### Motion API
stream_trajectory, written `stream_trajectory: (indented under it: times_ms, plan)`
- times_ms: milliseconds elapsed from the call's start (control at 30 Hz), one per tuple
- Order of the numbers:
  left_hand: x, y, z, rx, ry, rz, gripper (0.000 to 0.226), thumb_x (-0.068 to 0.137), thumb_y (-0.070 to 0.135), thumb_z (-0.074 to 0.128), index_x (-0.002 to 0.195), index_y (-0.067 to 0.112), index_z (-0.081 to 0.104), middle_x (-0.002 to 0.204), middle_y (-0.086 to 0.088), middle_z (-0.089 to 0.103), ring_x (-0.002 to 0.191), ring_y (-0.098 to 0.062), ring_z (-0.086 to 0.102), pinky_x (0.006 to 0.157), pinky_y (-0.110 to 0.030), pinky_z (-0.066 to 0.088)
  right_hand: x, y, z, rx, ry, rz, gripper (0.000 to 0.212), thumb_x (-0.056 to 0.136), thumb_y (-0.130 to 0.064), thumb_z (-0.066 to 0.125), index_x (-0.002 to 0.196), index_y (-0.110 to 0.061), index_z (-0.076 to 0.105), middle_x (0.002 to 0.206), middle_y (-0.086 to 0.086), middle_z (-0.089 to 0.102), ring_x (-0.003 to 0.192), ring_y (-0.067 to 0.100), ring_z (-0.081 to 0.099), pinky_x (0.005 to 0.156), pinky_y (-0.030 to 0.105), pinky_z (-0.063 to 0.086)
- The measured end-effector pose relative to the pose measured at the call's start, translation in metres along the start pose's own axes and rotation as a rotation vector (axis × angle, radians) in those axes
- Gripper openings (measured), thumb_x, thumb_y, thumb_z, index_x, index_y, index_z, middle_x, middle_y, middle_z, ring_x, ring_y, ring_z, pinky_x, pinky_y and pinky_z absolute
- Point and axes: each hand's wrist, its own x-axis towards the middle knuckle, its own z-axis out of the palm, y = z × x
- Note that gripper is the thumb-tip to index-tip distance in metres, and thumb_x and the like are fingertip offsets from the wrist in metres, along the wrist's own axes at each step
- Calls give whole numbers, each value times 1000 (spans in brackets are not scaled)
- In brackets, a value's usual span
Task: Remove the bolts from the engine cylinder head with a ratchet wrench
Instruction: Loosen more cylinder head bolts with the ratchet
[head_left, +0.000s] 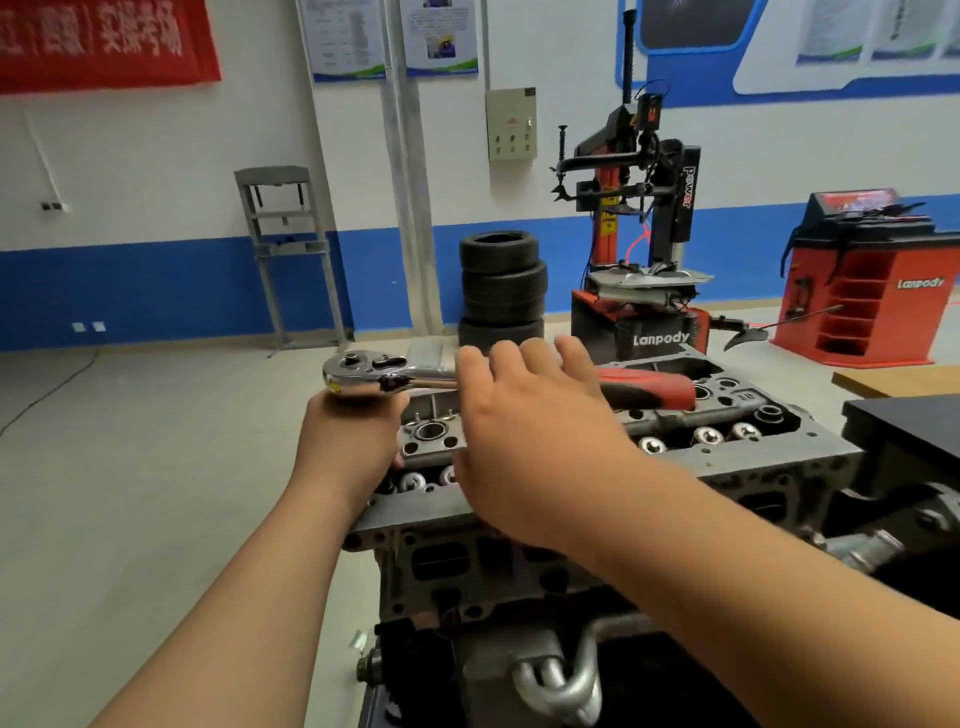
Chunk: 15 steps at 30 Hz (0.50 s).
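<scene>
Nearest, at 6 o'clock in the view: engine block (498, 571), with a bent metal pipe (589, 670) low on its front. Just above, running from the centre toward 3 o'clock: cylinder head (753, 470), cover off, round shiny valve caps (706, 435) exposed in rows. At the 9 o'clock end of it: left hand (353, 447), grip clenched round a part hidden beneath the ratchet wrench (363, 375), perhaps a socket or extension, fingers in the way; chrome ratchet end resting right on top of that hand. From there toward 3 o'clock: chrome shank and red handle, roughly level above the casting. Over the shank, blurred: right hand (530, 431), grip released, fingers straight and spread, either touching the handle or just above it; cannot tell which. Judged early or part-way through: tool apparently seated at the left end, turning hand not yet closed on the handle, no loose bolts to be seen anywhere, no telling how many remain in their holes. Probably at least this one left to break loose, plus the rest to check. Farther off at 12 o'clock: stack of tyres (503, 286), then a tyre changer (644, 218). At 2 o'clock: red wheel balancer (872, 291). Beyond all, at 10 o'clock: white-and-blue wall (156, 280).
</scene>
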Motion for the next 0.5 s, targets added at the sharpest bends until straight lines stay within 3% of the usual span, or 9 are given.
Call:
stream_trajectory:
  times_ms: [67,100,233,333,400,500]
  plan:
    - [1,0,0,-140,-14,-84,23,82,18,65,60,15,57,42,0,50,39,-16,48,56,-30,47,27,16,11,41,-29,38,46,87,-24,52,129,-16,34,122,5,44,121,30,35,110,53,11]
    - [0,0,-1,-185,-15,-100,22,80,19,68,59,16,59,44,-1,51,41,-17,48,58,-36,48,43,19,19,35,-61,43,48,86,-20,52,130,-16,33,125,5,43,123,30,34,111,55,11]
    - [0,3,-1,-272,-20,-143,18,76,20,66,58,20,68,53,-2,62,48,-19,59,53,-31,49,109,-1,49,100,-198,-33,60,84,-18,59,135,-16,29,142,6,33,129,35,32,106,55,23]
    - [2,5,0,-231,-11,-165,20,69,22,53,53,18,65,53,-5,62,46,-21,59,58,-37,49,132,-14,55,331,-299,-124,71,79,-1,64,139,-16,28,148,7,25,109,32,54,88,42,44]
    - [2,6,0,-188,-7,-134,22,69,21,50,49,23,59,45,0,52,39,-18,50,55,-36,46,131,-13,56,406,-288,-146,73,78,5,62,140,-15,29,147,7,26,100,29,57,81,37,46]
    - [4,4,0,-122,5,-95,20,78,13,50,70,27,62,40,3,49,37,-16,50,51,-36,49,120,-8,56,367,-259,-100,69,80,2,61,139,-11,27,147,11,22,96,29,55,75,36,45]
